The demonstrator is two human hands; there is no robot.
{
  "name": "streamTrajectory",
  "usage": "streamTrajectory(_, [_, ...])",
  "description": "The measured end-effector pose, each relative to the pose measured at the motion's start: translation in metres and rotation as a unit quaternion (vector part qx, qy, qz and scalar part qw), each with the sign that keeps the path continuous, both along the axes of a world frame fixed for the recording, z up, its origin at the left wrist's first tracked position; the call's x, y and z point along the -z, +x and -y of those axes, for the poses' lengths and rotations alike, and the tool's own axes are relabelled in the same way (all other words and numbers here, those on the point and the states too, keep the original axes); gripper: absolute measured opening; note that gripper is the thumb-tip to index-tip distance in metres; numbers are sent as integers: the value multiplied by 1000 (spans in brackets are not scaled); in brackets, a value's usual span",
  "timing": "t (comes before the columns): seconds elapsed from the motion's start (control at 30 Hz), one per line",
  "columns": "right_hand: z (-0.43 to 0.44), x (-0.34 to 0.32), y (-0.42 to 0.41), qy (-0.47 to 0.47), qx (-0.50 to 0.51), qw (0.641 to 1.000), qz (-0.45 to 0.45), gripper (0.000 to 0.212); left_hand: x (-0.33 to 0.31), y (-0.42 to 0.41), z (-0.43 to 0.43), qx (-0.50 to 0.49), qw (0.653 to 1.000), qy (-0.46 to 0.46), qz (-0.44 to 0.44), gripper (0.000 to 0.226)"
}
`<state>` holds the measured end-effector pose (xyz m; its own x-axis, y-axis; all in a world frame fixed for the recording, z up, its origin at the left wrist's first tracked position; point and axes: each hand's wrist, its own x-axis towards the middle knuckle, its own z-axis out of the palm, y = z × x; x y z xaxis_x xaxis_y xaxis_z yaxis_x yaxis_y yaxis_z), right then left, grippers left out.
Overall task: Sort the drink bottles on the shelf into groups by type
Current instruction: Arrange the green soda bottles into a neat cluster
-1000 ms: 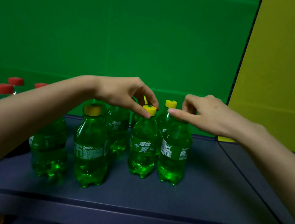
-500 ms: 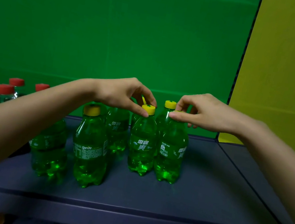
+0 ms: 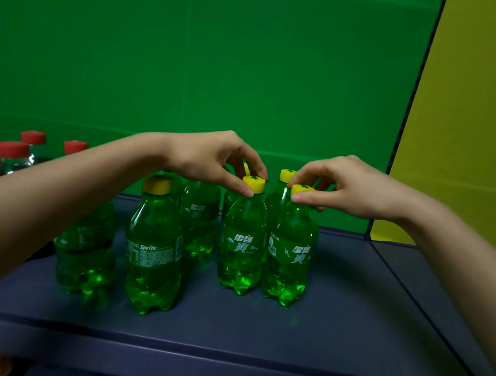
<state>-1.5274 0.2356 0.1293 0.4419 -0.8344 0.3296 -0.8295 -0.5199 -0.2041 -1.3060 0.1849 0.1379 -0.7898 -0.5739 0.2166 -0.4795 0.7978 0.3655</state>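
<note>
1. Shelf (image 3: 330,335): dark blue-grey board on which every bottle listed is stood upright.
2. Middle bottle (image 3: 243,246): green plastic with a yellow cap and white lettering, filled with liquid. It is placed mid-shelf. The cap is pinched between the thumb and fingertips of the left hand (image 3: 212,158).
3. Right bottle (image 3: 289,255): same kind and likewise filled, set touching the middle bottle. The cap is pinched by the thumb and forefinger of the right hand (image 3: 349,186), and the remaining fingers are curled.
4. Sprite bottle (image 3: 155,254): same kind and filled, placed left of the pair and nearer the front edge. It is not touched.
5. Leftmost green bottle (image 3: 85,255): partly covered by the left forearm, and the cap is hidden.
6. Rear bottle (image 3: 199,219): green, with its top hidden under the left hand. A further yellow cap (image 3: 287,175) is seen between the hands.
7. Red-capped bottles (image 3: 11,152): grouped at the far left. The contents cannot be told.
8. Green back panel (image 3: 196,62).
</note>
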Motion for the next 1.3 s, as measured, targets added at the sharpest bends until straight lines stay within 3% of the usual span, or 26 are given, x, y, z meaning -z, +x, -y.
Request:
streamTrajectory(0.47, [3,7,-6,-25,21,999,17,30,0,-7,1,-28,999,-37,-8,37])
streamTrajectory(0.67, [-4,6,-2,-89,39,994,-41,33,-6,8,-13,-63,989,-133,-12,34])
streamTrajectory(0.83, [-19,-2,26,-150,-2,989,-6,19,-15,56,-28,-98,975,-192,-48,26])
streamTrajectory(1.1, [-19,-10,105,-109,-39,992,46,17,-19,156,-28,-135,981,-141,-6,35])
streamTrajectory(1.3, [-13,3,147,-28,-32,999,19,36,-7,190,-24,-102,991,-86,31,49])
